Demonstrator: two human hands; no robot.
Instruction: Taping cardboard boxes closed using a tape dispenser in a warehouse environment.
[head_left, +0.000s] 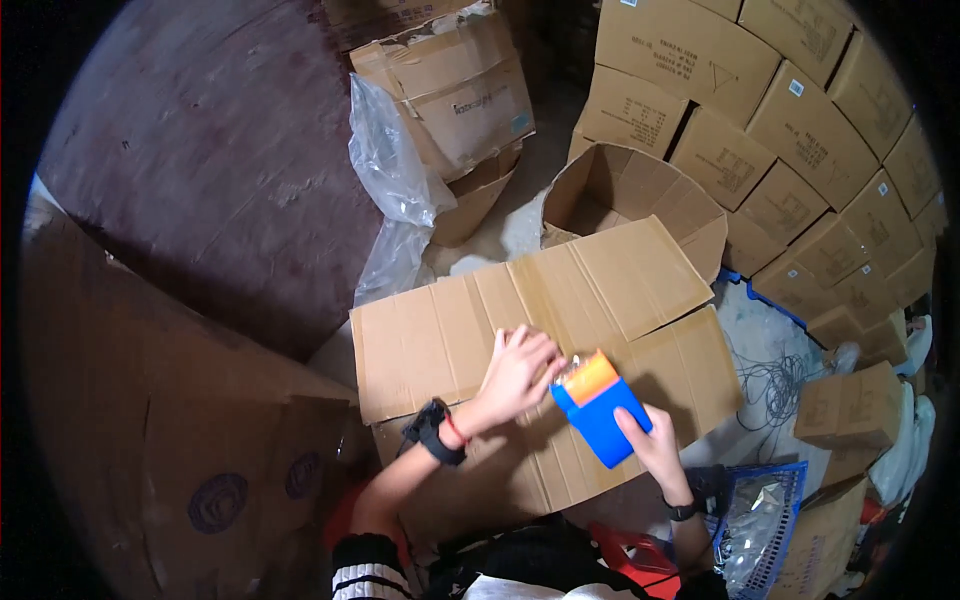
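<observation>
My right hand (655, 445) grips a flat blue case (608, 428), its thumb lying across the front. An orange block-like piece (588, 378) sticks out of the case's upper end. At that end something small, clear and shiny (566, 372) catches the light; its kind cannot be made out. My left hand (520, 372) is right beside it, fingers curled and thumb and forefinger reaching to the shiny bit. Whatever those fingers pinch is hidden. Both hands are above a flattened cardboard sheet (440, 340) with creases and a slit at the right.
Beyond the sheet stands an open carton (640, 190), with a worn box (470, 110) and clear plastic film (395, 160) to its left. Stacked cartons (730, 150) fill the far right. A large box (200, 430) flanks my left; a blue crate (765, 530) and coiled wire (775, 385) lie right.
</observation>
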